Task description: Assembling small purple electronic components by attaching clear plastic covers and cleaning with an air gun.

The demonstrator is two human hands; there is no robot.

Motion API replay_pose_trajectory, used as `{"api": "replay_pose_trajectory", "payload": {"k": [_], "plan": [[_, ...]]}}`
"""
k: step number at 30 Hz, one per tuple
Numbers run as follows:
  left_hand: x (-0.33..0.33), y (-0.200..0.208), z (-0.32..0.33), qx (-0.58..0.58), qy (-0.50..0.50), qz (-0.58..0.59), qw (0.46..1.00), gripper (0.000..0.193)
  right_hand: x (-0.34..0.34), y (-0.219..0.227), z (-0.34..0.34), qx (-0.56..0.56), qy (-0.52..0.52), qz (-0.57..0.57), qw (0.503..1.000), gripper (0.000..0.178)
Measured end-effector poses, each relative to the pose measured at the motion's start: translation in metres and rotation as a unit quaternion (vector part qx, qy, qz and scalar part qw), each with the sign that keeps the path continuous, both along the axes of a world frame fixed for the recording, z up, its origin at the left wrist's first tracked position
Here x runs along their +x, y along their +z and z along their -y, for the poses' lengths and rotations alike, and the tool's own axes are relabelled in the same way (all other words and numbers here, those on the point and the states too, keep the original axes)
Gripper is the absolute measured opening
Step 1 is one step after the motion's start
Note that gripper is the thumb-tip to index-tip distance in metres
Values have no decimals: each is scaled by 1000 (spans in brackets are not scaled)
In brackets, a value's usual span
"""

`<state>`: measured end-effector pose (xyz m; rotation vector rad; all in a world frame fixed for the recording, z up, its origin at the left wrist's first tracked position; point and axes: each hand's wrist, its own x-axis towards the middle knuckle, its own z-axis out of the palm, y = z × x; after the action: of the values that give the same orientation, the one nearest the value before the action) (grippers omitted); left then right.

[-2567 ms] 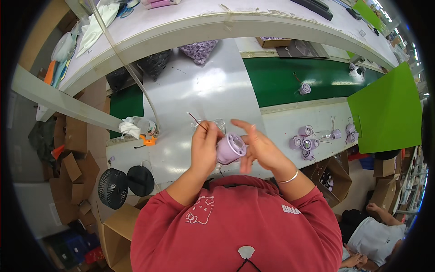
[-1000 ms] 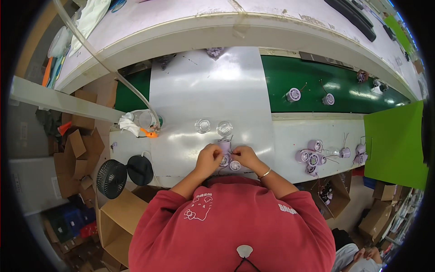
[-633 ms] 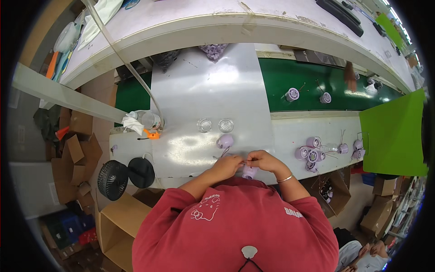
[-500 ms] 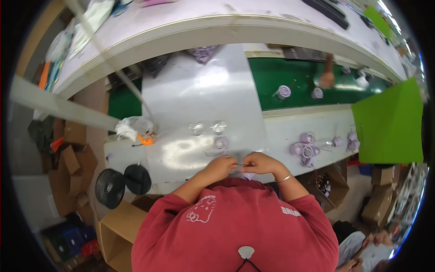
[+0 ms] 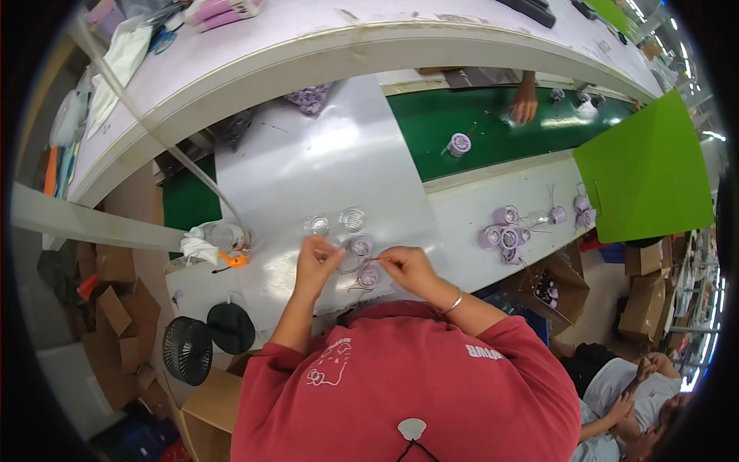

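Note:
My right hand (image 5: 406, 266) pinches a thin wire beside two round lilac parts. The farther lilac part (image 5: 360, 246) stands on the shiny grey sheet (image 5: 300, 173); the nearer lilac part (image 5: 368, 276) has thin wires lying about it. To their left, my left hand (image 5: 312, 268) is raised with thumb and fingers apart, apparently holding nothing. Just beyond it lie two clear round pieces, the left clear piece (image 5: 316, 224) and the right clear piece (image 5: 352, 219).
A cluster of lilac parts (image 5: 509, 237) with wires sits to the right, before a green panel (image 5: 643, 173). A co-worker's hand (image 5: 524, 105) is over the green belt (image 5: 431, 115). A white shelf (image 5: 269, 65) spans the far side. At left stands a black fan (image 5: 188, 350).
My hands were together near my body on a thin wire; they have moved forward and apart. The nearer lilac part now shows on the sheet. The co-worker's hand has shifted over the belt.

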<state>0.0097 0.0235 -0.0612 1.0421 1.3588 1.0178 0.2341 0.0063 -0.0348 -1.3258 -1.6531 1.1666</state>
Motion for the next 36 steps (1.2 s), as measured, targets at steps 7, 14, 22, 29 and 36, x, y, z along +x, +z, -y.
{"api": "replay_pose_trajectory", "payload": {"k": [7, 14, 22, 29, 36], "plan": [[-18, -86, -29, 151, 94, -323, 929, 74, -4, 9, -13, -28, -8, 80, 996, 7], [6, 11, -23, 253, -56, -137, 956, 70, 8, 51, -37, -101, -38, -52, 993, 11], [30, 95, -5, 302, -126, -97, 940, 74, 17, 84, -38, -354, 84, -276, 890, 12], [35, 102, 1, 312, -135, -34, 940, 78, 28, 97, -39, -368, 218, -273, 862, 11], [45, 94, 12, 274, -152, 44, 949, 77, 34, 98, -42, -290, 258, -224, 894, 11]]}}
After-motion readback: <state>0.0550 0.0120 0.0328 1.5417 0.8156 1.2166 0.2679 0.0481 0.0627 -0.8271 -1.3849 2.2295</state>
